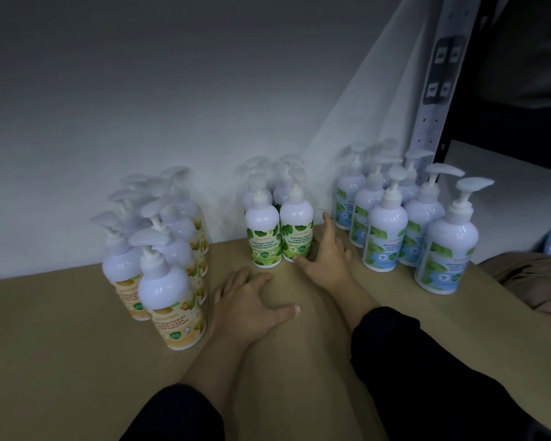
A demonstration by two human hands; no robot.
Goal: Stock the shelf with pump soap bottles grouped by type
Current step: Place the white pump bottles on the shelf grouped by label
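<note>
Landmark: the green-label bottle group (279, 230), mid-shelf against the back wall.

Nearest, in front of it and slightly left: left hand (247, 302) lies flat on the brown shelf board (61, 361), fingers spread and relaxed, thumb out to the right, holding nothing. Just in front-right of the green group: right hand (326, 253), fingers straight, thumb touching the base of the front-right green bottle (296, 232), index pointing up along its right side. No grip around it; looks like a nudge or alignment touch.

Left of the green group, well apart: orange-label bottle group (159, 256), two columns running front to back, the front bottle closest to the shelf edge. Right of the green group: blue-label bottle group (404, 224), also in columns, its front-right bottle sitting forward of the rest. Beyond it, a perforated shelf upright (433, 122). Far right, crumpled beige fabric (535, 281), unclear what it is.

Progress judgement: largely done. Three types stand upright, each clustered with its own kind, gaps between clusters, no mixing visible. The green group looks smallest; exact count is hidden by the front row. No unstocked bottles in view, so I cannot tell whether more are coming. What's left seems to be squaring up rows.
</note>
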